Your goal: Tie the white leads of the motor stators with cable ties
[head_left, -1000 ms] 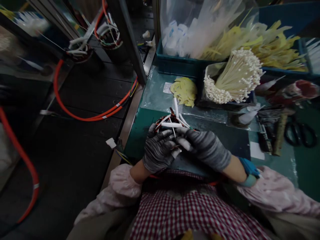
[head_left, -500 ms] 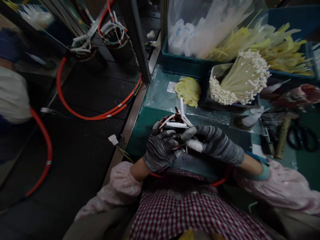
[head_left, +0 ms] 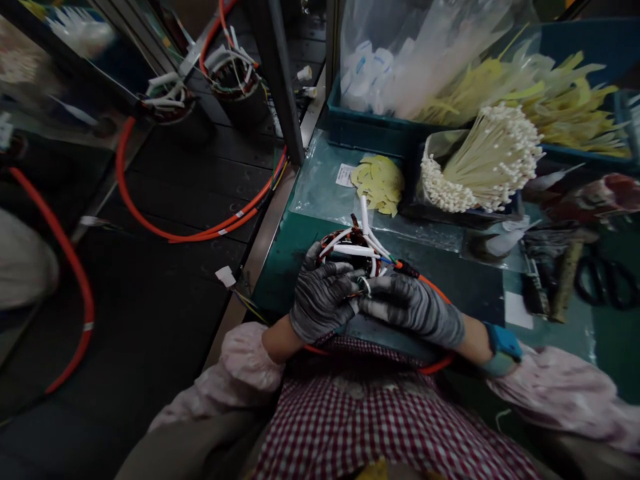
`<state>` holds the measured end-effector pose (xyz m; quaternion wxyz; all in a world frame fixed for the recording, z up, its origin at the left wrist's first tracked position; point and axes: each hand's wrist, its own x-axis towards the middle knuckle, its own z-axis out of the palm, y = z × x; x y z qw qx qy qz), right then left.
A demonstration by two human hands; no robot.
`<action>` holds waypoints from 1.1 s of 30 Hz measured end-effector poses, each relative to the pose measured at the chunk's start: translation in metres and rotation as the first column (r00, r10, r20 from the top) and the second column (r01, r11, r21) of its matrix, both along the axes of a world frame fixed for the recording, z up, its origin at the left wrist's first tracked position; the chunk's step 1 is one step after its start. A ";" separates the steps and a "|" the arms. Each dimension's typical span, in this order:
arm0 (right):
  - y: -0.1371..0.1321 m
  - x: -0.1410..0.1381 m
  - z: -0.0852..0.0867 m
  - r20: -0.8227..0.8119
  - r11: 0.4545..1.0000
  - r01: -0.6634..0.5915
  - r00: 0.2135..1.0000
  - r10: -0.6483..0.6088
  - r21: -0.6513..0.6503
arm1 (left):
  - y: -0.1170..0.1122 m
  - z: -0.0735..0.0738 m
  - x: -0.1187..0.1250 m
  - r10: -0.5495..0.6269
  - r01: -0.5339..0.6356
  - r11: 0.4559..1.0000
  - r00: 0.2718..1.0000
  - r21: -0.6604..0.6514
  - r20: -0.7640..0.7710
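A motor stator [head_left: 356, 235] with copper windings and white sleeved leads sits on the green bench in front of me. An orange cable [head_left: 434, 283] joins it at the right through a dark wrapped section. Curled round the stator's near left rim is my left hand [head_left: 325, 293], in a grey striped glove. My right hand [head_left: 413, 307], gloved alike with pale-wrapped fingertips, pinches at the near rim, close to my left fingers. Between the two hands shows a thin white loop of cord or tie [head_left: 365, 287]; its ends are hidden by the fingers.
Behind lie yellow insulating pieces [head_left: 377, 183], a box of white-tipped strips [head_left: 487, 160] and a blue bin [head_left: 380, 130]. Scissors [head_left: 607, 280] and a wooden-handled tool [head_left: 567, 277] rest at right. Left, wired stators [head_left: 237, 90] stand on a dark conveyor [head_left: 200, 287] beside a metal post [head_left: 280, 80].
My right hand has shifted down and left, uncovering the orange cable and the white loop. My left hand stays on the stator. At far left, a person's arm has moved out of view.
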<state>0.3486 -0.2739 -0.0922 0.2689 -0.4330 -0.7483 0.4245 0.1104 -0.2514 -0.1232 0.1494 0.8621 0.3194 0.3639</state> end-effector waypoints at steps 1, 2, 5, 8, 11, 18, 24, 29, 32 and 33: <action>-0.003 0.001 -0.001 0.009 0.999 0.040 0.999 -0.040 -0.001 | 0.000 0.001 0.001 0.003 -0.004 1.000 1.000 0.005 0.020; -0.006 0.002 0.000 0.004 0.998 0.060 0.998 -0.060 0.012 | 0.000 0.001 0.002 0.010 -0.010 1.000 0.999 0.011 0.042; -0.010 0.001 0.011 -0.052 0.991 -0.051 0.997 0.058 0.126 | -0.001 0.004 0.004 0.027 -0.027 1.000 0.997 -0.004 0.078; -0.004 -0.016 0.024 -0.028 0.969 -0.133 0.989 0.142 0.207 | -0.001 0.003 0.003 0.030 -0.029 0.999 0.999 -0.021 0.045; 0.016 -0.042 0.023 0.079 0.979 0.107 0.989 -0.122 0.172 | 0.001 -0.001 0.000 0.037 -0.037 0.999 0.998 0.007 -0.057; 0.046 -0.032 0.008 -0.083 0.809 0.416 0.903 -0.422 0.416 | 0.006 0.002 -0.017 -0.036 0.053 0.992 0.987 0.111 -0.157; 0.046 -0.019 -0.002 0.397 0.930 0.236 0.854 -0.337 0.282 | 0.015 0.030 -0.049 0.047 0.138 0.919 0.891 0.369 -0.451; 0.094 -0.012 -0.006 0.405 0.953 -0.156 0.914 0.040 0.258 | 0.035 0.051 -0.054 -0.177 0.422 0.846 0.798 0.325 -0.577; 0.113 -0.009 -0.008 0.309 0.904 -0.322 0.922 0.232 0.283 | 0.031 0.055 -0.053 -0.116 0.371 0.848 0.826 0.378 -0.552; 0.114 -0.009 -0.008 0.287 0.900 -0.331 0.925 0.249 0.285 | 0.027 0.053 -0.054 -0.098 0.350 0.852 0.838 0.390 -0.537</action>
